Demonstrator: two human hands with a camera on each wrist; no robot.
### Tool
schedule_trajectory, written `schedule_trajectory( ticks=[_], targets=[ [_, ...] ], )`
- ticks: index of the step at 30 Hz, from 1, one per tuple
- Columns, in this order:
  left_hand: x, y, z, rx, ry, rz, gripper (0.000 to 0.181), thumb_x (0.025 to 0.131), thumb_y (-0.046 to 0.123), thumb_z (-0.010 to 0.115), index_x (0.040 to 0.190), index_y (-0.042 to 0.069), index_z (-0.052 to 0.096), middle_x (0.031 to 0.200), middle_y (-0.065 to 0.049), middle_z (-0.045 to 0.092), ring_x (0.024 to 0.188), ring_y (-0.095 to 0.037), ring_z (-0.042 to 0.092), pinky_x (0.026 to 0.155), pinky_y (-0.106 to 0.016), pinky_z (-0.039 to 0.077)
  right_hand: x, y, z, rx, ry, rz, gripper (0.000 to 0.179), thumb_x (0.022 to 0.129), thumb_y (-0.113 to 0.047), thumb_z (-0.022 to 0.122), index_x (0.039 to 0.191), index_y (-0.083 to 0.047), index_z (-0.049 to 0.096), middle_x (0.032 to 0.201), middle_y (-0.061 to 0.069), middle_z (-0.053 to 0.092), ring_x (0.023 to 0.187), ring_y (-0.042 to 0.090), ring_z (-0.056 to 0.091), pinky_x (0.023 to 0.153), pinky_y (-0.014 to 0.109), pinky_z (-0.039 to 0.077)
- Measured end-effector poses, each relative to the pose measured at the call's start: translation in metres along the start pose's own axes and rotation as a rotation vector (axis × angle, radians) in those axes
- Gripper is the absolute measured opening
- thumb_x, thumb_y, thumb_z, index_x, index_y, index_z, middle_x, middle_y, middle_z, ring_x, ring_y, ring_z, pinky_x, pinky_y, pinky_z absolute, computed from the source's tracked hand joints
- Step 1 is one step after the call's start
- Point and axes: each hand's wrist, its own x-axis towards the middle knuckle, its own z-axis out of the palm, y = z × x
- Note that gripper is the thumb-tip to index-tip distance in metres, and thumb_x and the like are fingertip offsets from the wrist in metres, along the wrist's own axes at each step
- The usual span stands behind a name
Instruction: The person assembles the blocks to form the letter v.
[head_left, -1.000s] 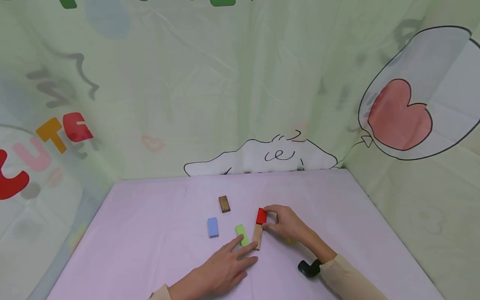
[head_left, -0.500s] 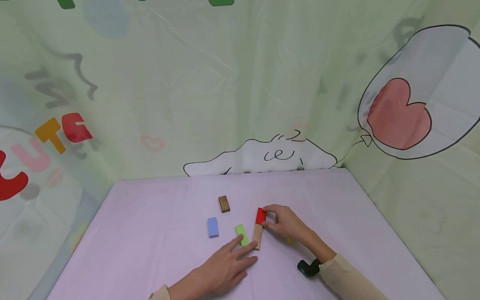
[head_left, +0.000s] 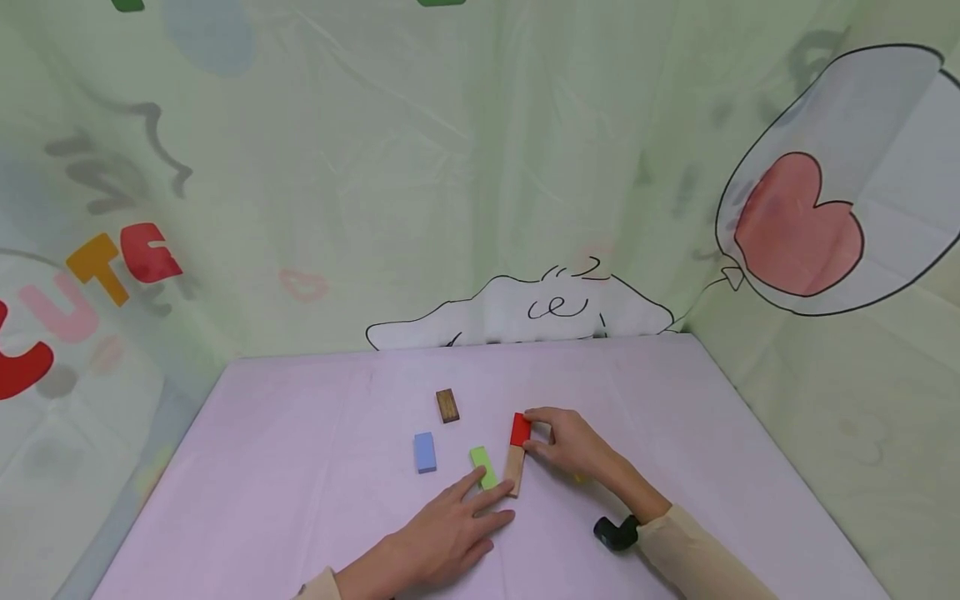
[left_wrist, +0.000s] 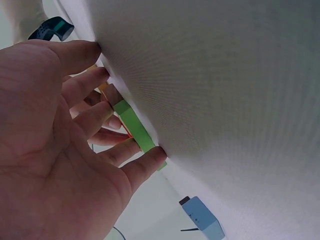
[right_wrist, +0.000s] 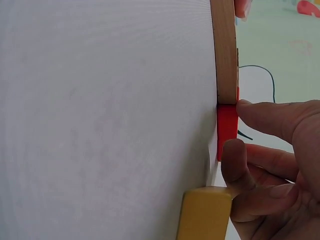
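The right hand (head_left: 573,442) pinches the red block (head_left: 520,429), 1 fingertip near the block's closer end and another near its far end. Running toward the person from that grasp, the natural wood block (head_left: 514,471) meets the red block end to end, the 2 touching in a nearly straight line. The left hand (head_left: 442,537) is spread out, its fingers fairly straight and gripping nothing; 1 fingertip rests on the light green block (head_left: 483,467), and the next finger lies over the closer end of the wood block. The green block slants away from the wood block, their far ends apart; the left fingers cover the closer ends, so I cannot tell whether those touch. Beyond the left fingertips and off to their left lies the blue block (head_left: 424,452), well apart from them. Farther out, left of the right fingertips, sits the dark brown block (head_left: 447,406), also untouched. The yellow block (right_wrist: 205,215) is near the right fingers, mostly hidden below that hand in the head view. Behind the right fingers, a black device (head_left: 617,533) shows at the cuff of the beige sleeve (head_left: 697,550). A pale lilac cloth (head_left: 300,433) spreads beneath both hands' fingers.
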Motion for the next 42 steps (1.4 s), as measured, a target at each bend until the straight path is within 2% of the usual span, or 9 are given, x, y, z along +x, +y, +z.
schedule_trajectory(
  ticks=[18, 24, 34, 42],
  targets=[
    [0.0, 0.0, 0.0, -0.008, 0.0, -0.005, 0.049, 0.1, 0.042, 0.05, 0.148, 0.035, 0.041, 0.164, 0.004, 0.023, 0.15, -0.035, 0.026, 0.118, -0.045, 0.034, 0.0, -0.002, 0.0, -0.017, -0.003, 0.004, 0.052, 0.083, -0.026, 0.078, 0.131, -0.016, 0.062, 0.134, 0.003, 0.064, 0.069, 0.009, 0.051, 0.06, 0.017, 0.046],
    [0.0, 0.001, 0.001, -0.02, -0.01, -0.018, 0.05, 0.1, 0.042, 0.049, 0.148, 0.036, 0.039, 0.165, 0.006, 0.022, 0.15, -0.034, 0.026, 0.119, -0.045, 0.034, -0.001, -0.001, -0.003, -0.025, 0.022, 0.003, 0.053, 0.083, -0.028, 0.078, 0.132, -0.017, 0.062, 0.137, 0.003, 0.062, 0.069, 0.008, 0.052, 0.06, 0.017, 0.047],
    [0.0, 0.002, 0.001, -0.038, -0.015, -0.034, 0.05, 0.1, 0.043, 0.049, 0.149, 0.038, 0.038, 0.165, 0.008, 0.019, 0.15, -0.033, 0.025, 0.118, -0.045, 0.034, -0.008, 0.008, -0.014, 0.01, 0.055, 0.021, 0.05, 0.083, -0.031, 0.077, 0.13, -0.019, 0.062, 0.128, 0.004, 0.065, 0.069, 0.011, 0.051, 0.056, 0.019, 0.046],
    [0.001, 0.001, 0.0, -0.032, -0.029, -0.036, 0.051, 0.1, 0.044, 0.048, 0.149, 0.038, 0.036, 0.165, 0.008, 0.019, 0.15, -0.033, 0.025, 0.119, -0.046, 0.033, -0.014, 0.019, -0.019, -0.002, 0.061, -0.013, 0.049, 0.082, -0.034, 0.078, 0.127, -0.019, 0.064, 0.121, 0.002, 0.067, 0.069, 0.009, 0.049, 0.057, 0.018, 0.046]
  ],
)
